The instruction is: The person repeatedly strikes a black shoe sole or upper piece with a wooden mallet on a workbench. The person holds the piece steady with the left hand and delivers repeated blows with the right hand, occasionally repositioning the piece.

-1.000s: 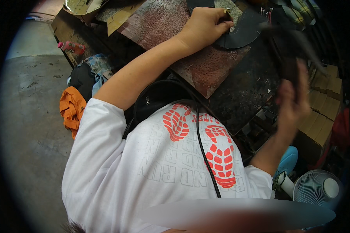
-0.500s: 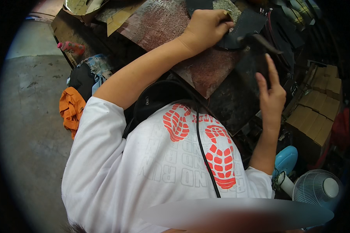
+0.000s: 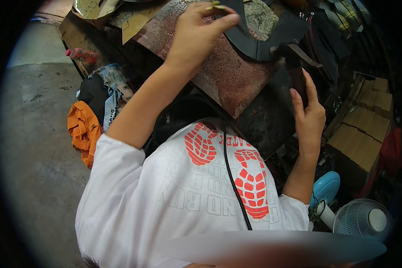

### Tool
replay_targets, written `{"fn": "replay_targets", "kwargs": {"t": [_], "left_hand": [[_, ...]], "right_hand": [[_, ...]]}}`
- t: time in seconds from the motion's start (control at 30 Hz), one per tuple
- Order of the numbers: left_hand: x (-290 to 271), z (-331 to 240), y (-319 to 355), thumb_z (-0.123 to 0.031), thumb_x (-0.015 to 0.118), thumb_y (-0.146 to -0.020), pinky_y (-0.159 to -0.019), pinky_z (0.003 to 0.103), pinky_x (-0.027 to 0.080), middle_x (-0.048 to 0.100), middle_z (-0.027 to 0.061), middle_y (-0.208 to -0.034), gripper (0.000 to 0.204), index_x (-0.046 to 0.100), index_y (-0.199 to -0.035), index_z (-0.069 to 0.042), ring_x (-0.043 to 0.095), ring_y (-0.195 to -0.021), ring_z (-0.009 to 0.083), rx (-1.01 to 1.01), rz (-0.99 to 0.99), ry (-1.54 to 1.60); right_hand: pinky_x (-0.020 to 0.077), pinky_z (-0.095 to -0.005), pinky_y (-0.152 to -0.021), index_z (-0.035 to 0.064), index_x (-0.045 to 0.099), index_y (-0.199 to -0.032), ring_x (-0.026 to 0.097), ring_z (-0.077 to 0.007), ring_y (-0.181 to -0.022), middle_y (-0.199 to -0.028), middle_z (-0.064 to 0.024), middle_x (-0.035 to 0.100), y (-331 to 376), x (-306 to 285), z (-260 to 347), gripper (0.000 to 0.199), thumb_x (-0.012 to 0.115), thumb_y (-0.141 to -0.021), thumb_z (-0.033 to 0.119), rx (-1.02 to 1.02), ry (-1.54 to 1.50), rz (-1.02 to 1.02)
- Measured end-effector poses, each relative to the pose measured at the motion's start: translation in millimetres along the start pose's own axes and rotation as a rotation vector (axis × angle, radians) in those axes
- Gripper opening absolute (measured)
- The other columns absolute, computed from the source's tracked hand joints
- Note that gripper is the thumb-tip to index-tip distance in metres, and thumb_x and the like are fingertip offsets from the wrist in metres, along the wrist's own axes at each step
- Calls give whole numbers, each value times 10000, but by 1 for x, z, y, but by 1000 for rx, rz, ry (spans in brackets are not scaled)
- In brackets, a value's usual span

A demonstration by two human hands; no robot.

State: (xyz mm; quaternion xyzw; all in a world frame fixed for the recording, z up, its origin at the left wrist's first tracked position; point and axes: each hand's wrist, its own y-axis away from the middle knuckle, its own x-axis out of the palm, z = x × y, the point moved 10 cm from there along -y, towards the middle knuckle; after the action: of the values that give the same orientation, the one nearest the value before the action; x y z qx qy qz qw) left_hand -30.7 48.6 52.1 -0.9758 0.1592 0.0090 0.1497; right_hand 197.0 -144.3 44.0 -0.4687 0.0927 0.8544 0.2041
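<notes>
My right hand (image 3: 311,109) is closed round the dark handle of a hammer (image 3: 295,73). The hammer's head overlaps the right edge of a black U-shaped piece (image 3: 257,52), which looks like leather and has small holes along its edges. Whether the head touches the piece I cannot tell. To the left of this piece, my left hand (image 3: 196,38) is raised over a worn, reddish-brown board (image 3: 223,91). Its thumb and fingers are bent toward each other, and something small and yellowish (image 3: 215,5) shows at the fingertips, too small to name.
More black pieces (image 3: 326,49) lie at the far right of the dark bench. Cardboard boxes (image 3: 355,138) are stacked on the right, above a white fan (image 3: 362,221) and a blue stool-like object (image 3: 326,186). On the left are a pink bottle (image 3: 82,55) and orange cloth (image 3: 82,129).
My left hand has moved left, off the black piece, uncovering more of it. The hammer in my right hand was smeared by motion and now shows more sharply, with its head slightly lower.
</notes>
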Motion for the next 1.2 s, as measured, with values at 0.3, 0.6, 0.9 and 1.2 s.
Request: {"fn": "replay_targets", "kwargs": {"t": [0.3,0.6,0.9,1.2], "left_hand": [[28,32,7,-137,694,-935,-746,246,488,679,6,-885,134,686,-988,-13,612,-811,92,-417,68,502],[61,51,-49,-77,647,-927,-666,270,472,653,-7,-815,101,670,-935,22,570,-729,82,-188,439,73],[48,31,-79,-103,690,-868,-700,359,491,680,109,-906,145,673,-904,37,615,-763,165,146,344,-545],[56,14,-24,-166,731,-913,-737,257,560,747,69,-909,194,724,-1009,2,703,-818,122,74,305,-273]], "right_hand": [[551,-404,-804,235,512,-1443,718,-348,-986,-1093,-195,716,1,0,10,523,676,-947,265,-59,-40,-53],[547,-344,-815,202,561,-1419,731,-257,-1006,-1123,-175,721,0,-2,-5,498,694,-940,229,92,-307,-2],[550,-375,-830,221,554,-1424,715,-303,-1036,-1185,-161,702,-1,-1,23,499,682,-945,276,-130,-103,-39],[547,-389,-824,237,530,-1439,712,-328,-1027,-1144,-176,710,-2,1,15,510,667,-952,295,-99,-103,-28]]}}
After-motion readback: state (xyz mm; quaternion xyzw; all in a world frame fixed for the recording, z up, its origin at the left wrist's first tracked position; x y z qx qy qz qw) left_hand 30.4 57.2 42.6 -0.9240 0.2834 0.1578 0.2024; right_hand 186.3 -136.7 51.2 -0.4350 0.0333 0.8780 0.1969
